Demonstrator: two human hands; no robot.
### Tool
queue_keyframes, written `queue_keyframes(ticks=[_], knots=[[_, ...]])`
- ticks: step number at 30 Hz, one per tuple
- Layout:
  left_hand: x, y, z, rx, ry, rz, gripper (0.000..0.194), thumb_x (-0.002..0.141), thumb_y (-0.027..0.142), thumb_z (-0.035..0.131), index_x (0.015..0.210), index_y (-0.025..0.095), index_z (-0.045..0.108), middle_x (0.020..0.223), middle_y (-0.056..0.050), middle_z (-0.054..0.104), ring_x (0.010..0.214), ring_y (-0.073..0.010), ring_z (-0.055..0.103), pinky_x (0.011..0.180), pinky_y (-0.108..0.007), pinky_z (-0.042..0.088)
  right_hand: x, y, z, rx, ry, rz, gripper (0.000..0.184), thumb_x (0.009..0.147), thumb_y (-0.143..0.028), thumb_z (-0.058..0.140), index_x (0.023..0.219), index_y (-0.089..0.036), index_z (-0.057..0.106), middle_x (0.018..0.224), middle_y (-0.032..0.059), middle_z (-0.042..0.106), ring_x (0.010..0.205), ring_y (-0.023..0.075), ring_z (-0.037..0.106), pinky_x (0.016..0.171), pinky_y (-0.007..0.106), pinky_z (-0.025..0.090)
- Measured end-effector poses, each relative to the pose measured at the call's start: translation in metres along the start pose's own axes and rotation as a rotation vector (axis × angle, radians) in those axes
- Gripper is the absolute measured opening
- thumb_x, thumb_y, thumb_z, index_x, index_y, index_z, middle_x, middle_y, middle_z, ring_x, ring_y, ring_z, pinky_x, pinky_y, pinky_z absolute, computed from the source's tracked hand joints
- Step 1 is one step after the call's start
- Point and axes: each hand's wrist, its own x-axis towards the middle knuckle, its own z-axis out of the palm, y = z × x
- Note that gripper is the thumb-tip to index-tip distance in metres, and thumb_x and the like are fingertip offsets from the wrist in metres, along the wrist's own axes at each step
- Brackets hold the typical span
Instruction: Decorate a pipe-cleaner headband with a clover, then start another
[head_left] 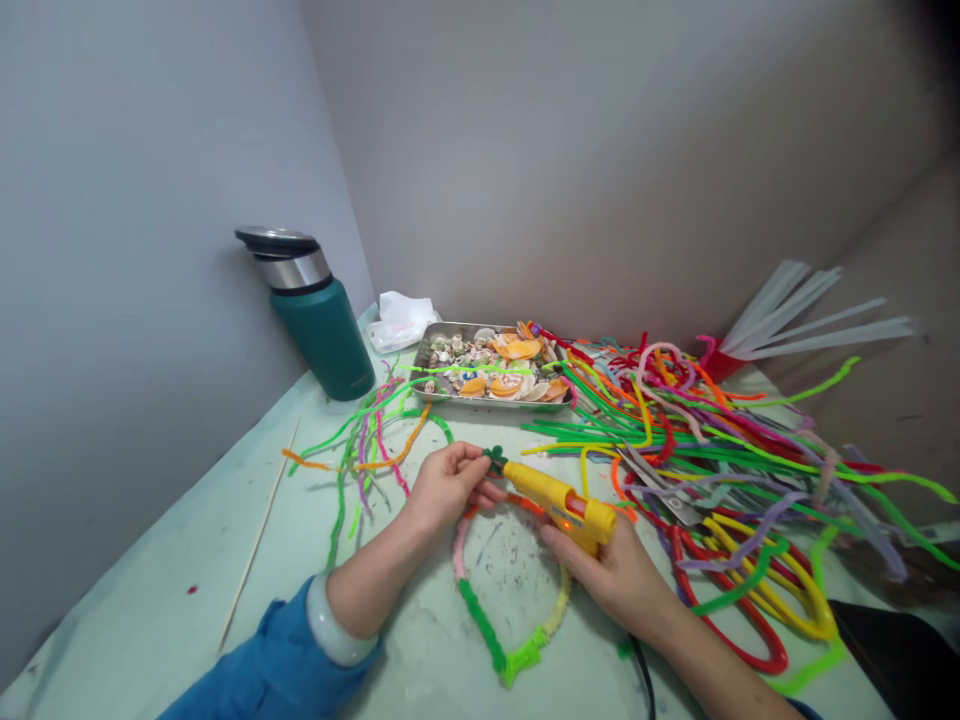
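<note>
My right hand (611,570) is closed round a yellow glue gun (559,497), whose nozzle points left at a small dark green pipe-cleaner piece (495,461). My left hand (448,485) pinches that green piece at the top of a multicoloured pipe-cleaner ring (502,640) that lies on the pale table (150,600). The ring has orange, pink, green and yellow sections. A black cord (643,680) runs from the glue gun toward me.
A big heap of coloured pipe cleaners (712,440) covers the right side, with scissors (660,485) among them. At the back stands a metal tray of shells (495,365), a teal flask (319,315) and crumpled white tissue (401,318). A thin wooden stick (255,545) lies left.
</note>
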Motion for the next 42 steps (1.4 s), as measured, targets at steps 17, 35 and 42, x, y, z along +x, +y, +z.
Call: queue_keyframes(ticks=[17,35,42], knots=[[-0.0001,-0.0004,-0.0001,-0.006,-0.007,0.006,0.023,0.074,0.031,0.063,0.08,0.014,0.049,0.053,-0.003,0.064,0.048,-0.0141,0.063,0.045,-0.019,0.046,0.0001,0.0,0.0,0.011,-0.012,0.007,0.026,0.082,-0.03,0.053,0.1,-0.013,0.064,0.082,0.0044,0.067,0.072,0.0198,0.061,0.063,0.027,0.049],[-0.0011,0.0014,0.0006,0.018,0.004,0.0,0.018,0.077,0.027,0.059,0.082,0.014,0.048,0.053,-0.004,0.064,0.048,-0.0136,0.062,0.047,-0.02,0.047,0.0011,0.0004,0.0,0.004,-0.015,0.011,0.025,0.081,-0.029,0.054,0.097,-0.014,0.064,0.081,0.0041,0.067,0.071,0.0192,0.06,0.063,0.026,0.048],[-0.0013,0.001,0.0004,0.025,-0.005,0.002,0.014,0.079,0.024,0.056,0.082,0.013,0.048,0.054,-0.004,0.065,0.048,-0.0127,0.062,0.047,-0.019,0.047,-0.0008,0.0,-0.0003,0.007,-0.023,0.022,0.024,0.082,-0.03,0.053,0.095,-0.013,0.064,0.078,0.0035,0.066,0.071,0.0193,0.06,0.063,0.026,0.048]])
